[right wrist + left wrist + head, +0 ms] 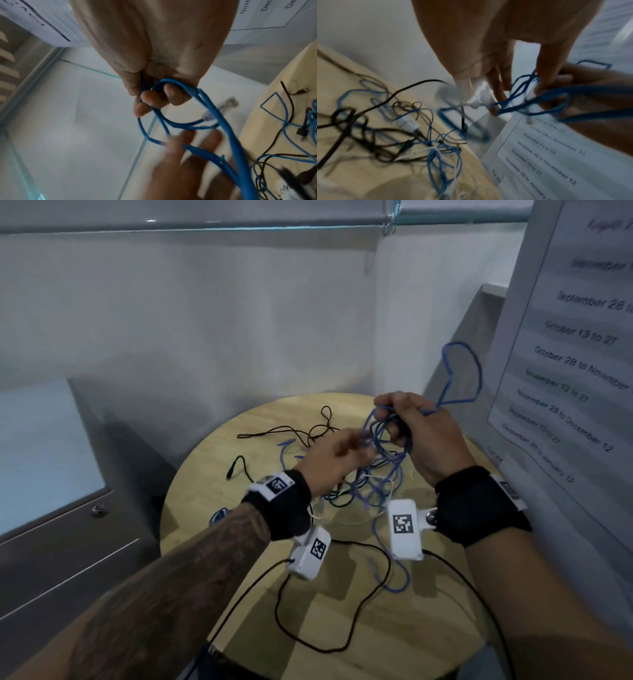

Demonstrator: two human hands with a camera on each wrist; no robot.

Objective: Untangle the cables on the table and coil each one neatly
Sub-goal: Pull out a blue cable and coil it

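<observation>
A tangle of blue, black and white cables [356, 491] lies on a round wooden table [428, 628]. My right hand [400, 419] is raised over it and grips several loops of the blue cable [387, 440]; one loop sticks up behind the fist. In the right wrist view my right hand's curled fingers [154, 97] close round the blue cable [219, 115], whose clear plug [205, 116] hangs below. My left hand [346, 450] is blurred, its straight fingers [192, 148] touching the hanging blue strands. A thin black cable [291, 434] trails across the table's far side.
A printed notice with dates [565, 354] hangs close on the right. A white wall stands behind the table and a grey cabinet [68, 508] sits to the left. Black leads from the wrist cameras loop over the table's near part [342, 648].
</observation>
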